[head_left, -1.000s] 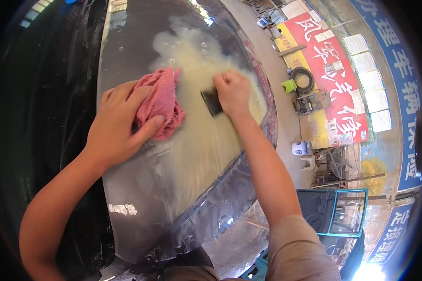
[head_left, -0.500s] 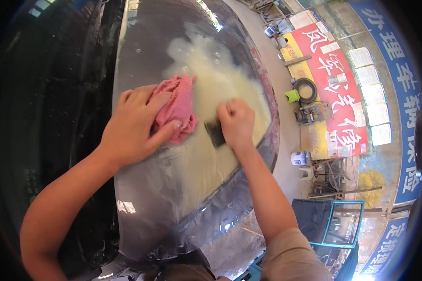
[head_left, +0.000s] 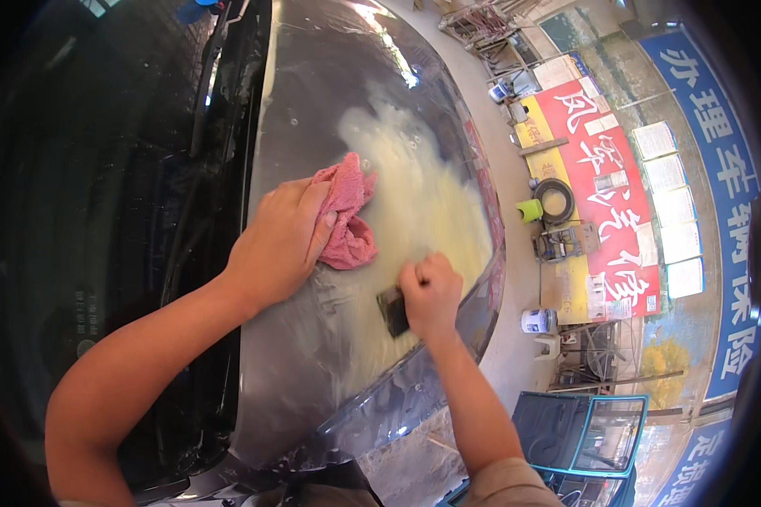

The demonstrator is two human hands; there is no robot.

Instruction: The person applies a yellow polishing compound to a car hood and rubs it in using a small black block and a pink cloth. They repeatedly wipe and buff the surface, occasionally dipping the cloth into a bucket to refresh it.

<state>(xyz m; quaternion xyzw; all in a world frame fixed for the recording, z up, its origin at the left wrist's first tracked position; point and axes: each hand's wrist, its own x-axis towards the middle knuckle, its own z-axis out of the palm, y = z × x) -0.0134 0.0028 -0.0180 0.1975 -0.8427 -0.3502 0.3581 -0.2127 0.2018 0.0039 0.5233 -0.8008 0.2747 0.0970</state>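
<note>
My left hand (head_left: 283,237) is closed around a bunched pink cloth (head_left: 347,215), which rests on the dark grey car hood (head_left: 300,355). Beside it on the right, my right hand (head_left: 432,293) is a fist gripping a small dark sanding block (head_left: 393,311). The block lies against a pale yellow patch of filler (head_left: 423,194) spread over the hood, with smeared, wet-looking streaks around the cloth and block. My fingers hide part of the block, and its working face is against the panel.
The dark windshield (head_left: 118,203) borders the hood on the left. Beyond its right edge are a tyre (head_left: 553,201), a green container (head_left: 529,209), a white bucket (head_left: 539,321) and a detached teal vehicle door (head_left: 583,431). A red-and-yellow banner (head_left: 596,203) lines the wall.
The view has shifted, so the hood sits lower and further right. My right hand has drawn the block nearer over the filler. My left hand still grips the cloth, now folded differently.
</note>
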